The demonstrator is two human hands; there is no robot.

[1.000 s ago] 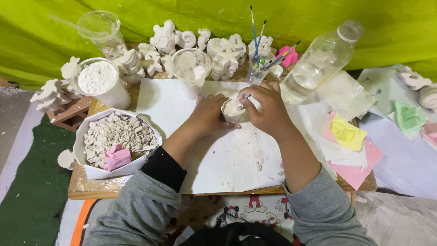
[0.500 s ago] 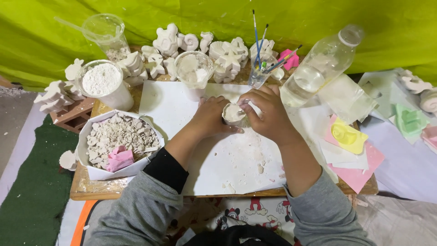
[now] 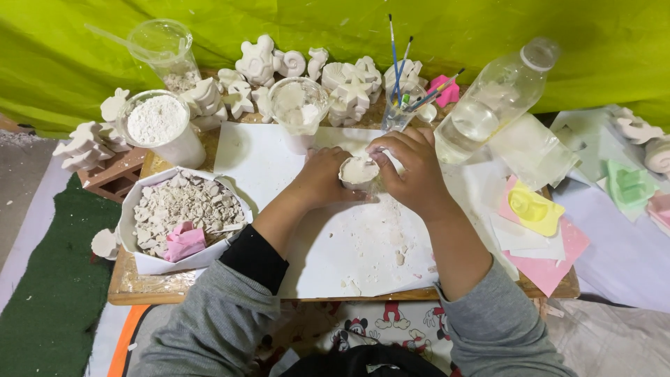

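- While both hands close around it, the small mould (image 3: 359, 172) filled with white plaster sits over the white paper sheet (image 3: 328, 251), at its far middle
- Left hand (image 3: 322, 180): fingers curled and pressed to the mould's near-left side, gripping it
- Right hand (image 3: 412, 171): fingers wrapped over the far and right side, pinching the rim; whether the mould rests on the sheet or is lifted just off it cannot be told
- Step in hand, by judgement: working the cast in its mould; the next move calls for an even squeeze, since the plaster looks brittle
- Crumbs (image 3: 394, 241) of plaster lie scattered on the sheet below the hands
- Close by: a plastic cup (image 3: 299, 112) just beyond the left hand, a water bottle (image 3: 495, 101) lying beside the right, brushes (image 3: 405, 84) in a glass behind
- Left of the sheet: a box of broken plaster pieces (image 3: 183, 209) and a tub of white powder (image 3: 157, 126)
- The cup and bottle crowd the far side; a wide elbow movement could tip them
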